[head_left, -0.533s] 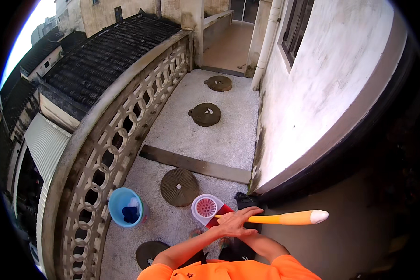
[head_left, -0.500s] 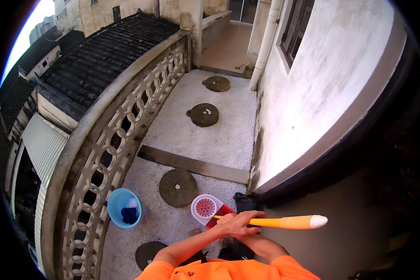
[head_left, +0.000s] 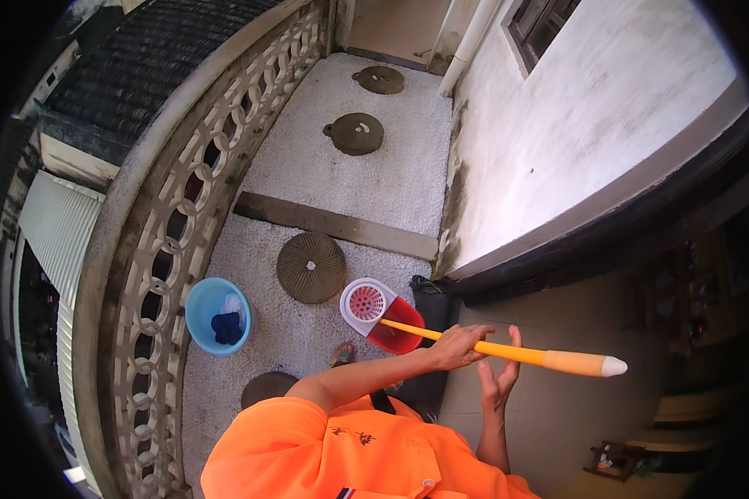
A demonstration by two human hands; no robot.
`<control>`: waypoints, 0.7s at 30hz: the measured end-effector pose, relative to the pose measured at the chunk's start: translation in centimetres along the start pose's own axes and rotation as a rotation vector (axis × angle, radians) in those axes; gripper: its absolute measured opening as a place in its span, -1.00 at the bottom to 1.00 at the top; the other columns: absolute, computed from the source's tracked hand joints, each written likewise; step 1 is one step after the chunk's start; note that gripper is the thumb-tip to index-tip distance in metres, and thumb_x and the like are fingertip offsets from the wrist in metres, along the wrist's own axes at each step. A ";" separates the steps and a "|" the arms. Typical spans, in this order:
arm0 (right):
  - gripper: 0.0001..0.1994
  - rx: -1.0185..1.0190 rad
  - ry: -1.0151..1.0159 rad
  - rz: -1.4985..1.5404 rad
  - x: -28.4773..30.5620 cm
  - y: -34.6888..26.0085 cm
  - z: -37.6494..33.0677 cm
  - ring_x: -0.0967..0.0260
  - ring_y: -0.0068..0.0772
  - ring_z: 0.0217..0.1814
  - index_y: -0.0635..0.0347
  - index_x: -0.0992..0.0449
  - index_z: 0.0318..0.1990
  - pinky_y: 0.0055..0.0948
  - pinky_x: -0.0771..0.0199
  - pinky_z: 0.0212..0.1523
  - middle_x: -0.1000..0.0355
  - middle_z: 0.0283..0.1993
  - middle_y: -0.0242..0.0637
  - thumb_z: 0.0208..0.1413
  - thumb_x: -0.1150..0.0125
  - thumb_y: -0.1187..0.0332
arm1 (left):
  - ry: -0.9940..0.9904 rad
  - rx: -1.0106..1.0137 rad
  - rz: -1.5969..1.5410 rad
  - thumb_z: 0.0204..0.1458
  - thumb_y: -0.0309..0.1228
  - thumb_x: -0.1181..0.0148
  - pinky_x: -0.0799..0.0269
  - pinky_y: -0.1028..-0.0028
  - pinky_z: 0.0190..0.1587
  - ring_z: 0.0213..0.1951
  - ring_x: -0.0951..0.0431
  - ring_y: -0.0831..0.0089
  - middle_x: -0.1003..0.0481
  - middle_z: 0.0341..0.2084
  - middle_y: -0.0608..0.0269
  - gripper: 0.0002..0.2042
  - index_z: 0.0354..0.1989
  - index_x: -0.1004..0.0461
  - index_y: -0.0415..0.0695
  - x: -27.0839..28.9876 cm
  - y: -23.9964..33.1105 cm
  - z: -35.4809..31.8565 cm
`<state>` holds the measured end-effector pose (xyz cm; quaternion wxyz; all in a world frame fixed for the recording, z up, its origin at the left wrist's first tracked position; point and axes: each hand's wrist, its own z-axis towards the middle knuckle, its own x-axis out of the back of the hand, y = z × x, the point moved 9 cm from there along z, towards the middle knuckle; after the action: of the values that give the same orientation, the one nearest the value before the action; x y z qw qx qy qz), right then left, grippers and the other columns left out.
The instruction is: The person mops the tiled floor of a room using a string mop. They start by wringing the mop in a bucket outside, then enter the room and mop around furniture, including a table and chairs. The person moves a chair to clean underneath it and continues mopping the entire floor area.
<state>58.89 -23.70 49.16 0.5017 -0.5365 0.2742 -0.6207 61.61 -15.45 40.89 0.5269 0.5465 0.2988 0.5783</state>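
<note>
A long yellow mop handle [head_left: 508, 353] with a pale orange grip and white tip slants from the red mop bucket [head_left: 403, 323] up to the right. Its lower end meets the rim of the bucket's white wringer basket [head_left: 366, 302]; no mop head shows. My left hand [head_left: 458, 346] is closed around the shaft at mid-length. Just right of it, my right hand [head_left: 499, 382] has its fingers stretched apart, the shaft passing across them without a grip.
A light blue bucket [head_left: 195, 320] holding dark blue and white cloths stands left, by the pierced balustrade [head_left: 175, 237]. Round stones [head_left: 311, 267] lie in the white gravel, crossed by a stone strip [head_left: 333, 224]. A white wall [head_left: 591, 125] and a tiled floor [head_left: 508, 424] lie right.
My right hand has come away from beside the left and opened. The handle's upper end has moved right. My view has tilted down, and the red bucket shows more fully.
</note>
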 end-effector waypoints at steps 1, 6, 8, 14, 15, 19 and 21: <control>-0.34 0.056 -0.024 0.019 -0.7 -1.9 0.8 0.03 -0.16 0.29 0.34 -0.12 0.16 -0.24 0.15 0.28 -0.09 0.20 -0.05 -0.20 -0.05 0.33 | 0.002 -0.037 0.038 -0.16 -0.37 -0.16 -0.27 0.26 -0.23 -0.24 -0.45 0.14 -0.44 -0.31 0.12 -0.51 0.00 -0.18 -0.12 -0.8 -0.8 -1.3; -0.91 -0.259 -0.025 0.639 -1.5 5.9 -0.8 -0.29 -0.42 -0.33 0.21 -0.33 -0.41 -0.41 -0.28 -0.15 -0.28 -0.45 -0.28 0.02 0.04 0.39 | 0.138 0.067 -0.015 -0.21 -0.37 -0.20 -0.22 0.14 -0.04 0.07 -0.23 0.07 -0.23 0.01 -0.01 -0.36 0.12 -0.11 -0.09 -2.2 -1.1 -2.4; -0.76 -0.290 0.104 0.804 0.6 5.3 1.4 -0.02 -0.57 -0.61 0.08 -0.13 -0.64 -0.52 -0.08 -0.46 -0.07 -0.67 -0.43 0.05 0.09 0.38 | 0.211 0.161 0.126 -0.22 -0.35 -0.23 -0.20 0.14 0.01 0.08 -0.21 0.04 -0.22 0.01 -0.01 -0.34 0.13 -0.10 -0.11 -2.8 -2.5 -4.1; -0.81 0.202 -0.330 0.849 7.1 -12.6 4.9 0.07 -0.62 -0.76 0.09 -0.12 -0.58 -0.54 -0.10 -0.60 -0.07 -0.72 -0.44 -0.01 0.06 0.36 | 0.059 0.582 -0.007 -0.20 -0.40 -0.11 -0.37 0.25 -0.17 -0.24 -0.48 0.13 -0.47 -0.39 0.06 -0.45 0.06 -0.15 -0.13 -4.8 -9.9 -13.7; -0.82 0.251 -0.427 0.852 7.7 -15.0 4.4 0.06 -0.63 -0.76 0.10 -0.14 -0.56 -0.55 -0.10 -0.61 -0.08 -0.72 -0.44 -0.03 0.02 0.36 | 0.045 0.576 0.045 -0.19 -0.40 -0.08 -0.37 0.24 -0.18 -0.28 -0.49 0.14 -0.49 -0.43 0.10 -0.50 0.03 -0.20 -0.13 -5.4 -10.6 -14.7; -0.84 0.334 -0.557 0.846 9.4 -17.6 3.1 0.00 -0.65 -0.80 0.10 -0.17 -0.54 -0.59 -0.15 -0.64 -0.13 -0.75 -0.47 -0.05 -0.03 0.40 | 0.015 0.571 0.112 -0.19 -0.37 -0.02 -0.40 0.25 -0.21 -0.34 -0.52 0.16 -0.52 -0.49 0.12 -0.74 -0.27 -0.45 -0.13 -6.5 -11.7 -16.7; -0.85 0.321 -0.577 0.858 9.2 -16.7 2.8 0.00 -0.65 -0.80 0.10 -0.17 -0.54 -0.59 -0.15 -0.64 -0.14 -0.75 -0.47 -0.06 -0.03 0.42 | 0.052 0.570 0.115 -0.19 -0.36 0.00 -0.42 0.26 -0.21 -0.36 -0.53 0.17 -0.52 -0.51 0.10 -0.79 -0.40 -0.51 -0.14 -6.4 -11.6 -17.1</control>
<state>56.76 -25.80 68.22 0.8408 -0.4416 0.2213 -0.2216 47.68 -14.40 24.32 0.3106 0.6736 0.4310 0.5138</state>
